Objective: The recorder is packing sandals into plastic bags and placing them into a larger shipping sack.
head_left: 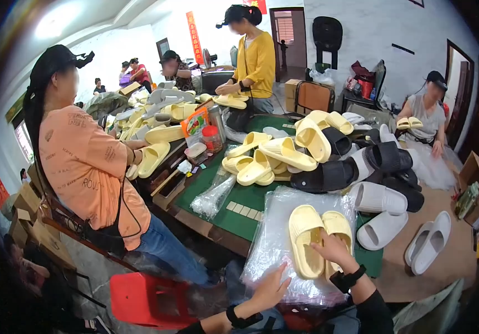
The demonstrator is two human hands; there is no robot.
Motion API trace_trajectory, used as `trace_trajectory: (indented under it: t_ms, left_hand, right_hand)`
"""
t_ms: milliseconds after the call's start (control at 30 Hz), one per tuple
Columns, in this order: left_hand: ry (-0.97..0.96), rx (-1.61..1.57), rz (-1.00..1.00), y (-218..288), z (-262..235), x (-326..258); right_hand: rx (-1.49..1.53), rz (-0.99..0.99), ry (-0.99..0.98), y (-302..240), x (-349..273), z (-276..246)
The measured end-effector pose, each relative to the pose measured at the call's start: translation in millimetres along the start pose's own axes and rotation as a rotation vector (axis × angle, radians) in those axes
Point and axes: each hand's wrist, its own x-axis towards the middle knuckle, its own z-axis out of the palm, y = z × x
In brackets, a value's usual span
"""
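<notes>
Right hand (333,249) lay open over a yellow slipper pair (318,238), hiding part, left hand (270,289) flat on plastic bags (275,234), forearms cut off

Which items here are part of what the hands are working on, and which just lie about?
In hand:
- right hand on the pair of pale yellow foam slippers
- left hand on the stack of clear plastic bags

Lying about:
- black slippers
- white slippers
- heap of yellow slippers
- red plastic stool
</notes>
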Motion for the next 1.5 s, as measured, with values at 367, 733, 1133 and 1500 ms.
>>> trace_trajectory:
  t_ms: [367,733,1133,1500]
  left_hand:
    - [-0.086,0.698,0.363,10,4,-7]
    - [-0.404,0.931,0.427,4,0,7]
    - [-0.309,0.495,0.604,8,-35,25]
    - [-0.335,0.561,0.486,12,-10,25]
  right_hand:
    - [0.459,-0.341,0.329,23,-98,-51]
    - [0.357,-0.291,-0.141,32,-160,-69]
    - [0.675,-0.759,-0.649,25,-191,-73]
    - [0.691,-0.882,-0.733,25,-189,-45]
